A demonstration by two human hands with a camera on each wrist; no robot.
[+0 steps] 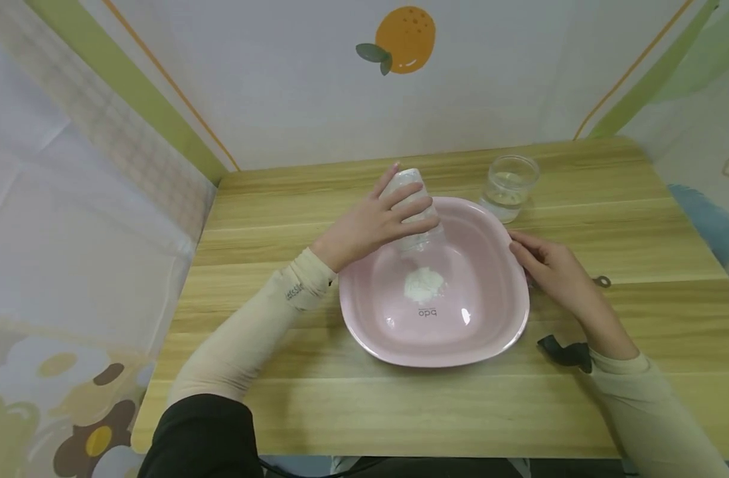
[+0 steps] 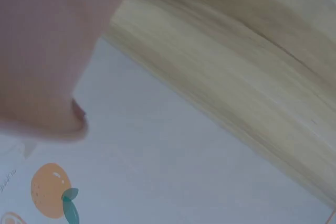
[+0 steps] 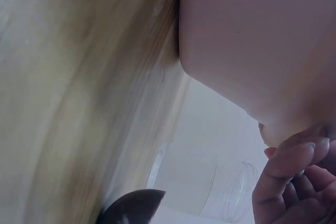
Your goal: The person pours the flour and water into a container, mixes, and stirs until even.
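While our left hand point(image 1: 370, 229) curls round a clear cup point(image 1: 411, 211) tipped mouth-down over the pink basin point(image 1: 496, 332), white powder point(image 1: 423, 285) sits heaped at the basin's middle. Our right hand point(image 1: 550, 265) rests on the basin's right rim, fingers loosely bent (whether it really pinches the rim, we cannot tell). If the cup swings wide, powder could land on the wooden table point(image 1: 281, 398). The right wrist view shows the water glass point(image 3: 231, 187) from below; the left wrist view shows only table and wall.
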